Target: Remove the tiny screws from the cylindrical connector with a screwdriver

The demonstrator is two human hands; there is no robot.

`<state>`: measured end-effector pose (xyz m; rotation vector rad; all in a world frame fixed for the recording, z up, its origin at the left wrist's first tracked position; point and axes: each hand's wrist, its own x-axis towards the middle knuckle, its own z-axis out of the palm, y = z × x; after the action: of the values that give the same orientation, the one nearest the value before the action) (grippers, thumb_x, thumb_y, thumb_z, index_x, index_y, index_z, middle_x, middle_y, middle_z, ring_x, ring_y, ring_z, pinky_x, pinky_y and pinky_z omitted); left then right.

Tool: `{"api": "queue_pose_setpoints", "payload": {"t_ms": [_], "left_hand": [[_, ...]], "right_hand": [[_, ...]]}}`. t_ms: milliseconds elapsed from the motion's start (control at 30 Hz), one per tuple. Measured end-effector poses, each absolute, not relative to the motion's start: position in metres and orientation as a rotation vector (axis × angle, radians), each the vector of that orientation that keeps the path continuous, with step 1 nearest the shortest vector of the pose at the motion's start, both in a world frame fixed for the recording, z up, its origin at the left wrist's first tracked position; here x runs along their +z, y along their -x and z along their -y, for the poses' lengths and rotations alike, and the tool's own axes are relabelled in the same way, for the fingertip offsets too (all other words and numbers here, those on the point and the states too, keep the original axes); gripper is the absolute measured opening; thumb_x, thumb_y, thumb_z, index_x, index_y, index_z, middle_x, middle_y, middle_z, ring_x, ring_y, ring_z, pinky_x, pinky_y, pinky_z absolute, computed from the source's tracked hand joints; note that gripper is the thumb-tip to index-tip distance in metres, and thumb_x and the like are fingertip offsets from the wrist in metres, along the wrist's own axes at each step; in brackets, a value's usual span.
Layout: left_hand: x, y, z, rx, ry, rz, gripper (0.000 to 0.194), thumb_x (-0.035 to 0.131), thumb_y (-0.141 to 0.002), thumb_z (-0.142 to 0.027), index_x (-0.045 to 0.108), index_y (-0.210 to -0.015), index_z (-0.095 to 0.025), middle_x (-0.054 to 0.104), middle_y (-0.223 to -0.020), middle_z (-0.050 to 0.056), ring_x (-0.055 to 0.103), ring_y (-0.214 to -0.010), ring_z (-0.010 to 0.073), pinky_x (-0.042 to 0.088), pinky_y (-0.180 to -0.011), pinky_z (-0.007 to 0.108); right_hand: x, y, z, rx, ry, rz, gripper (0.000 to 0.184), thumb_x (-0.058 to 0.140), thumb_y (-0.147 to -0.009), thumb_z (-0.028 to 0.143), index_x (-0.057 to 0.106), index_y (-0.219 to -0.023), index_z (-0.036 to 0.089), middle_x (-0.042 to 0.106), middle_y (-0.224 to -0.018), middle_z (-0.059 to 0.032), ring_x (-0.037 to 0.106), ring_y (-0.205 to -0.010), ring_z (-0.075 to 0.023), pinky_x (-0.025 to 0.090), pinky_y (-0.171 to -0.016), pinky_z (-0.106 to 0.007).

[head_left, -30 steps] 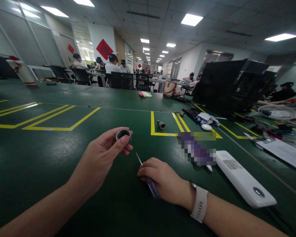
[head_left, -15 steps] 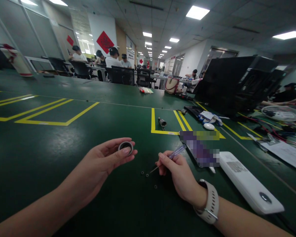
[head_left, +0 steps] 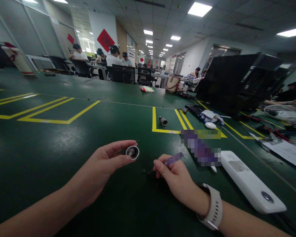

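Note:
Between the thumb and fingers of my left hand (head_left: 105,161) is a round metal cap (head_left: 132,152), its hollow side facing me and some shiny detail inside it. My right hand (head_left: 174,174) grips a small screwdriver (head_left: 174,159) with a clear purple handle, its thin shaft slanting down to the left. At the shaft's tip sits a tiny dark ring-like part (head_left: 148,172); whether it is on the tip or just beside it, I cannot tell. Another small dark ring (head_left: 143,171) lies on the green table (head_left: 118,210) close by.
A cylindrical metal fitting (head_left: 163,120) lies inside yellow tape lines. To the right are a pixelated purple packet (head_left: 199,149), a long white device (head_left: 251,181), a white oval object (head_left: 210,125) and a clipboard (head_left: 282,148). A large black case (head_left: 236,85) stands behind them. People sit farther back.
My left hand has shifted slightly right, and the cap has turned so more of its inside shows. The screwdriver has tilted, its tip now by the small ring.

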<state>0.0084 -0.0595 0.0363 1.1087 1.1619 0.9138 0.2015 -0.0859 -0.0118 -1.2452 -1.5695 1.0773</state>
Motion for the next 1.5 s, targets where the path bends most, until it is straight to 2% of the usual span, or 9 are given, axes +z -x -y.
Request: {"api": "queue_pose_setpoints", "payload": {"t_ms": [267,400,600,933,1067,1267,1500], "left_hand": [[0.036,-0.01,0.06,0.913,-1.177,-1.177,0.036,0.069,-0.067,-0.022,0.066,-0.103,-0.021,0.071,-0.099,0.006,0.062,-0.1,0.0258,0.038,-0.099,0.045],[0.036,-0.013,0.062,0.88,-1.195,-1.213,0.035,0.067,-0.068,-0.02,0.066,-0.104,-0.021,0.072,-0.097,0.005,0.064,-0.095,0.0225,0.045,-0.092,0.038],[0.035,-0.016,0.067,0.884,-1.295,-1.221,0.034,0.067,-0.067,-0.019,0.067,-0.101,-0.021,0.073,-0.092,0.004,0.067,-0.087,0.0206,0.051,-0.08,0.031],[0.032,-0.016,0.075,0.913,-1.407,-1.152,0.031,0.067,-0.064,-0.019,0.069,-0.095,-0.022,0.073,-0.093,0.003,0.066,-0.089,0.0219,0.051,-0.083,0.033],[0.031,-0.017,0.076,0.928,-1.433,-1.176,0.029,0.067,-0.063,-0.02,0.07,-0.091,-0.022,0.073,-0.088,0.003,0.067,-0.083,0.0209,0.053,-0.079,0.032],[0.029,-0.019,0.077,0.989,-1.443,-1.212,0.024,0.066,-0.059,-0.018,0.071,-0.083,-0.019,0.072,-0.087,0.004,0.067,-0.082,0.0193,0.053,-0.079,0.03],[0.026,-0.019,0.076,1.022,-1.49,-1.186,0.023,0.066,-0.059,-0.016,0.072,-0.08,-0.021,0.073,-0.088,0.001,0.066,-0.083,0.0179,0.053,-0.08,0.027]], "right_hand": [[-0.017,-0.202,0.08,1.278,1.028,1.225,0.028,0.054,-0.085,0.04,0.059,-0.073,0.016,0.055,-0.058,0.0021,0.051,-0.056,-0.0104,0.04,-0.056,-0.023],[-0.011,-0.204,0.088,1.109,0.872,1.274,0.022,0.051,-0.087,0.034,0.06,-0.076,0.018,0.059,-0.067,0.0003,0.055,-0.065,-0.0125,0.044,-0.064,-0.026],[0.009,-0.201,0.107,0.81,0.884,1.74,0.017,0.046,-0.089,0.022,0.063,-0.088,0.018,0.063,-0.082,-0.004,0.058,-0.077,-0.0148,0.046,-0.071,-0.029],[0.004,-0.193,0.112,0.43,0.823,2.055,0.021,0.046,-0.086,0.011,0.057,-0.103,0.018,0.064,-0.094,-0.007,0.059,-0.089,-0.0171,0.049,-0.079,-0.032],[0.004,-0.192,0.114,0.271,0.808,2.213,0.019,0.045,-0.087,0.009,0.056,-0.101,0.014,0.064,-0.094,-0.0093,0.058,-0.09,-0.0182,0.049,-0.08,-0.033],[0.004,-0.19,0.118,0.138,0.795,2.225,0.018,0.043,-0.087,0.01,0.056,-0.099,0.015,0.066,-0.093,-0.0102,0.06,-0.09,-0.0195,0.051,-0.08,-0.036],[0.008,-0.187,0.121,0.133,0.825,2.281,0.018,0.041,-0.088,0.01,0.058,-0.092,0.013,0.066,-0.089,-0.0107,0.061,-0.085,-0.0199,0.051,-0.079,-0.038]]}}
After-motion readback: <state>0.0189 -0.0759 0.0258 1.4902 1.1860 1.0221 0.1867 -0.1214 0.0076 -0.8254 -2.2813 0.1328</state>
